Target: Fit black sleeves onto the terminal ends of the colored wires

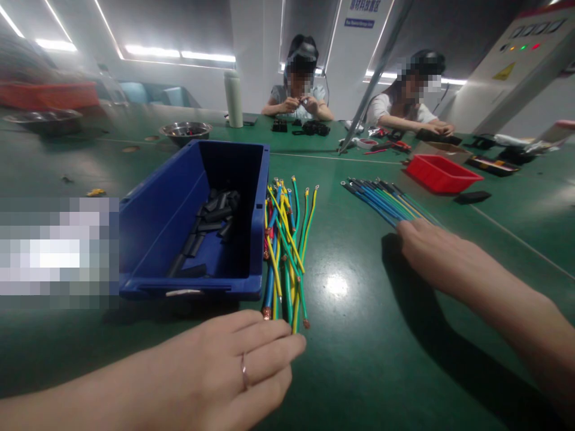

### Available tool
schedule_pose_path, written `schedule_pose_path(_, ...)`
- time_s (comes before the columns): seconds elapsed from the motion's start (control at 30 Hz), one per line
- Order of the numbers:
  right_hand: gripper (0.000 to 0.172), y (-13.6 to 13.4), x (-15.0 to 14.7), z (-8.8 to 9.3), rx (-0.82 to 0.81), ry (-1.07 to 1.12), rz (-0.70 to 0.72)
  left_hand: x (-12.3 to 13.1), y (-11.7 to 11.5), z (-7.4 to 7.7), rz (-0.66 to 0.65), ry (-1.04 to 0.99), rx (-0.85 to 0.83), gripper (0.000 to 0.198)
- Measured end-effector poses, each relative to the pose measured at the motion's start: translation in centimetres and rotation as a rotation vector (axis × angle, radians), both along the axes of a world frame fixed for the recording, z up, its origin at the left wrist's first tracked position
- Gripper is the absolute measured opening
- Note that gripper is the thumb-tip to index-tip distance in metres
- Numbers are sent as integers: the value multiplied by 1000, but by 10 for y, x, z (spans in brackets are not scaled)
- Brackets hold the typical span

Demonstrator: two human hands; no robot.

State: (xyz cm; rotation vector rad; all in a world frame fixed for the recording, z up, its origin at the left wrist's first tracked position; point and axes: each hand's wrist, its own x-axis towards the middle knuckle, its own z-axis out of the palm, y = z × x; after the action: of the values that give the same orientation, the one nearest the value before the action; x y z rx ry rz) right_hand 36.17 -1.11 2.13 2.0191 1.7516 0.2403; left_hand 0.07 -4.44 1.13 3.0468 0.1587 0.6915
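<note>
A loose pile of cables (pixel 287 239), yellow-green and blue with ring lugs at the far ends and bare copper at some near ends, lies beside a blue bin (pixel 263 251). My left hand (pixel 242 365), wearing a ring, is at the near ends of this pile with its fingers stretched out; its thumb is hidden. Further right lies a neater row of cables (pixel 381 200), blue, green and yellow, with black sleeves below their lugs. My right hand (pixel 417 242) is closed over the near ends of that row, its fingertips mostly out of sight.
Inside the blue bin are short black tubes (pixel 220 212). A metal bowl (pixel 185 131) and a pale green bottle (pixel 233 99) stand behind it. A red tray (pixel 442 173) sits at the right. Two people work across the green table (pixel 341 335), near a slanted metal pole (pixel 375 78).
</note>
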Motion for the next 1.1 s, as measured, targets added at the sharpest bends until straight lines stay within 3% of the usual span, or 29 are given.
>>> schedule_pose_path(0.13, 39, 7, 4, -3, -4, 4, -27, 0, 0, 1, -4, 5, 0, 44)
schedule_pose_path(0.4, 28, 7, -7, 4, 51, 35, -13, -1, 0, 1, -8, 30, -5, 43)
schedule_pose_path(0.73, 42, 7, -5, 0, 144, 67, -18, -2, 1, 0, -25, 17, -18, 40)
schedule_pose_path(1.1, 48, 6, -13, -5, 164, 148, 98, 0, 1, 1, -24, -1, -50, 34)
